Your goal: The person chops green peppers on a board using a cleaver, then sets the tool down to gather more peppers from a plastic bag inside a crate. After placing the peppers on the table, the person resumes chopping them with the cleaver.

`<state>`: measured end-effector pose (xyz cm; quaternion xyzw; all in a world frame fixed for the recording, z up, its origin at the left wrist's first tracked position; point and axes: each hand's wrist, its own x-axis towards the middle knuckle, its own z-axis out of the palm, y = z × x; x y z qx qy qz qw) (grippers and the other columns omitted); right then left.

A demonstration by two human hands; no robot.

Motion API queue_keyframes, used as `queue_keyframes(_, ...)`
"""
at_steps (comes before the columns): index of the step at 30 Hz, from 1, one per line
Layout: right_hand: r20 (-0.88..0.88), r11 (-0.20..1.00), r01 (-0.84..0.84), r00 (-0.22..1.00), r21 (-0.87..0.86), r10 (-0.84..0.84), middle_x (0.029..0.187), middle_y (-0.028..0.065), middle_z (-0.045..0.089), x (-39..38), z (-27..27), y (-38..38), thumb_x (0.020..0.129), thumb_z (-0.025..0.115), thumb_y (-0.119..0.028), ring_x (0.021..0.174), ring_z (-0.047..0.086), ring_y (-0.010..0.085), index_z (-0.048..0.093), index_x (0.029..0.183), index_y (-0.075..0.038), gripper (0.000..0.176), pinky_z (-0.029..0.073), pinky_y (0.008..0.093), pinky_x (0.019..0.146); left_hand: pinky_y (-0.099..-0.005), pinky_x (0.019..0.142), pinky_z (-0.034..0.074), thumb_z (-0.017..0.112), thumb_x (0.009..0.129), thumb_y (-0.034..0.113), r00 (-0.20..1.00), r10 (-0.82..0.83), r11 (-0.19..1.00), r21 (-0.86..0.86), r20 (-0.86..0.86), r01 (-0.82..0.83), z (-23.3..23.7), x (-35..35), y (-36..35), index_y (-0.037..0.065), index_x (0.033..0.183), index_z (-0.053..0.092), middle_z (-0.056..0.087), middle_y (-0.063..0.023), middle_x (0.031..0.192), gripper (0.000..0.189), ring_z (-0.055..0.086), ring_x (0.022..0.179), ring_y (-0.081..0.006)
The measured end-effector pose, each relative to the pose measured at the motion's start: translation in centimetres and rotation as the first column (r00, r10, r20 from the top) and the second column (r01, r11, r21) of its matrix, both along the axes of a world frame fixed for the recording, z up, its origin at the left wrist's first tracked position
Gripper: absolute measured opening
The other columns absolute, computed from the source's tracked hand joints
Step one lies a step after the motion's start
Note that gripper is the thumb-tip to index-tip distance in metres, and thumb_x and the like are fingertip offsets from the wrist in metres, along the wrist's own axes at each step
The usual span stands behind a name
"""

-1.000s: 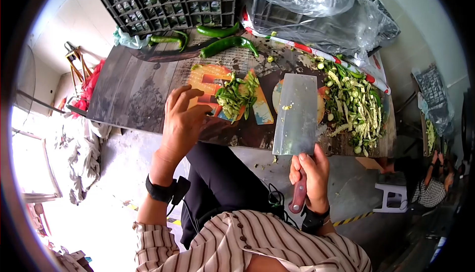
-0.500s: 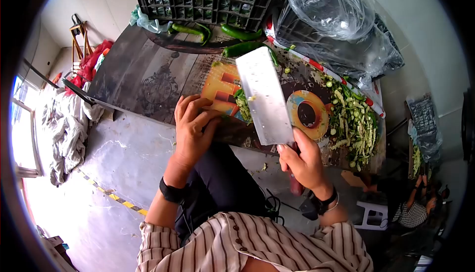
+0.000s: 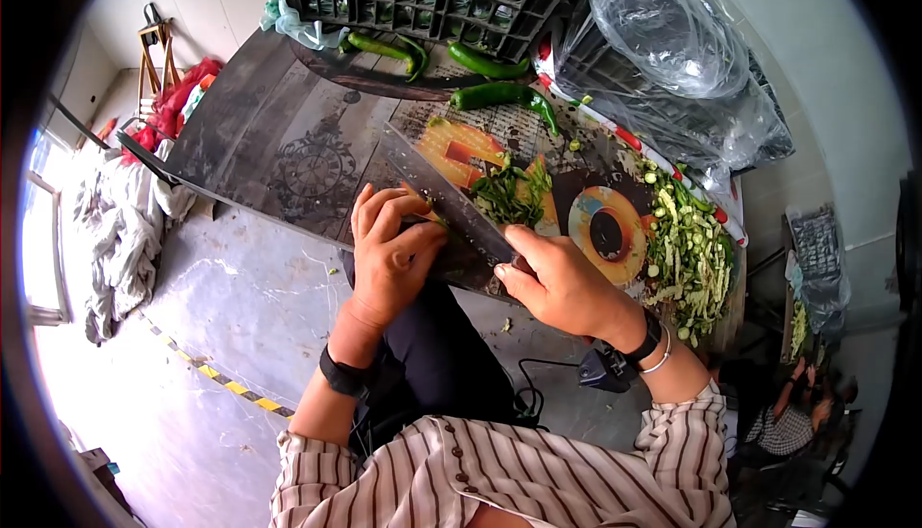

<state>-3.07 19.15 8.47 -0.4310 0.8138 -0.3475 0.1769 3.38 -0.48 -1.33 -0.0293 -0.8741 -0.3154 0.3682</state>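
Observation:
My right hand (image 3: pixel 571 283) is closed around the handle of a cleaver (image 3: pixel 444 190), its blade seen nearly edge-on and slanting up to the left over the table. Left of the blade, my left hand (image 3: pixel 389 250) has its fingers curled at the table edge. A bit of green pepper shows under its fingertips, close to the blade; most of it is hidden. Sliced green pepper strips (image 3: pixel 511 194) lie in a small heap just right of the blade. A larger pile of chopped green pepper (image 3: pixel 693 254) covers the table's right end.
Whole green peppers (image 3: pixel 495 96) lie at the table's far side, before a black crate (image 3: pixel 413 0). Clear plastic bags (image 3: pixel 672 29) fill the back right corner. The patterned table (image 3: pixel 259 134) extends left. Another person (image 3: pixel 788 422) sits at the far lower right.
The cleaver has swung from flat-facing to edge-on and moved left, close to my left fingers. Cut strips once partly behind the blade now show to its right. The view has shifted slightly.

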Motion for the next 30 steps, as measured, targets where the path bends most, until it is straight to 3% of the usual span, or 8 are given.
queue_keyframes(3,0.019,1.000,-0.010,1.000,0.030,0.009,0.064,0.0219,0.055,-0.1,0.0,-0.3,0.086,0.058,-0.009,0.062,0.056,0.0423,0.044,0.092,0.002,0.019,0.041,0.0460,0.053,-0.0484,0.104,0.031,0.075,0.064,0.011,1.000,-0.001,1.000,-0.007,-0.004,0.001,0.0,-0.1,-0.1,0.013,0.081,0.070,0.060,-0.0019,0.099,0.018,0.052,0.107,-0.0255)
queue_keyframes(6,0.014,0.999,0.000,1.000,0.040,-0.001,0.062,0.0187,0.052,-0.3,-0.4,-0.4,0.086,0.060,-0.008,0.056,0.053,0.0361,0.047,0.094,0.001,0.017,0.040,0.0383,0.052,-0.0486,0.104,0.031,0.075,0.064,0.011,1.000,0.008,1.000,-0.022,-0.010,-0.009,-0.1,-0.1,0.0,0.013,0.081,0.070,0.060,-0.0021,0.098,0.018,0.053,0.106,-0.0253)
queue_keyframes(9,0.011,1.000,-0.007,1.000,0.020,0.007,0.062,0.0191,0.052,-0.3,-0.2,-0.5,0.086,0.059,-0.009,0.056,0.053,0.0372,0.046,0.092,0.001,0.018,0.040,0.0389,0.051,-0.0488,0.104,0.032,0.075,0.064,0.011,1.000,0.012,1.000,-0.021,-0.003,-0.012,0.0,-0.1,0.1,0.013,0.081,0.070,0.059,-0.0025,0.097,0.018,0.053,0.105,-0.0254)
queue_keyframes(11,0.040,0.995,-0.038,0.999,0.090,0.034,0.064,0.0227,0.055,-0.5,0.4,-0.8,0.086,0.057,-0.010,0.063,0.056,0.0432,0.043,0.090,0.002,0.019,0.041,0.0460,0.053,-0.0488,0.104,0.032,0.075,0.064,0.011,1.000,0.013,1.000,-0.018,0.009,-0.013,0.1,0.0,0.1,0.012,0.081,0.071,0.059,-0.0028,0.096,0.018,0.053,0.104,-0.0254)
queue_keyframes(18,0.004,0.987,-0.058,0.998,0.150,0.058,0.065,0.0244,0.055,-1.1,0.5,-1.9,0.087,0.054,-0.011,0.065,0.056,0.0445,0.044,0.089,0.004,0.018,0.044,0.0484,0.057,-0.0495,0.104,0.031,0.074,0.064,0.010,0.999,0.017,1.000,0.003,0.049,-0.017,0.4,-0.1,0.1,0.011,0.078,0.070,0.058,-0.0019,0.094,0.014,0.053,0.103,-0.0249)
queue_keyframes(21,-0.092,0.990,-0.100,0.990,0.096,0.109,0.069,0.0273,0.057,-1.9,-0.3,-3.2,0.087,0.052,-0.013,0.070,0.058,0.0450,0.045,0.090,0.006,0.020,0.046,0.0493,0.062,-0.0499,0.104,0.030,0.072,0.066,0.011,0.997,-0.010,1.000,-0.005,0.075,0.010,0.4,-0.1,0.2,0.012,0.077,0.069,0.057,-0.0013,0.094,0.011,0.052,0.104,-0.0243)
queue_keyframes(26,-0.066,0.997,-0.036,0.997,0.065,0.040,0.073,0.0289,0.055,-2.2,-0.8,-3.4,0.087,0.054,-0.013,0.073,0.056,0.0467,0.043,0.088,0.006,0.022,0.043,0.0476,0.062,-0.0491,0.104,0.031,0.072,0.067,0.011,0.997,-0.006,1.000,0.009,0.077,0.005,0.2,-0.2,0.2,0.011,0.075,0.069,0.056,-0.0011,0.092,0.009,0.052,0.103,-0.0235)
queue_keyframes(30,-0.110,0.993,-0.105,0.988,0.056,0.111,0.071,0.0294,0.054,-2.4,-0.6,-3.1,0.087,0.054,-0.013,0.074,0.056,0.0474,0.044,0.086,0.006,0.022,0.043,0.0481,0.062,-0.0488,0.104,0.031,0.073,0.066,0.011,0.998,-0.001,1.000,-0.030,0.065,0.003,0.2,-0.2,-0.1,0.011,0.075,0.069,0.056,-0.0010,0.090,0.009,0.052,0.102,-0.0230)
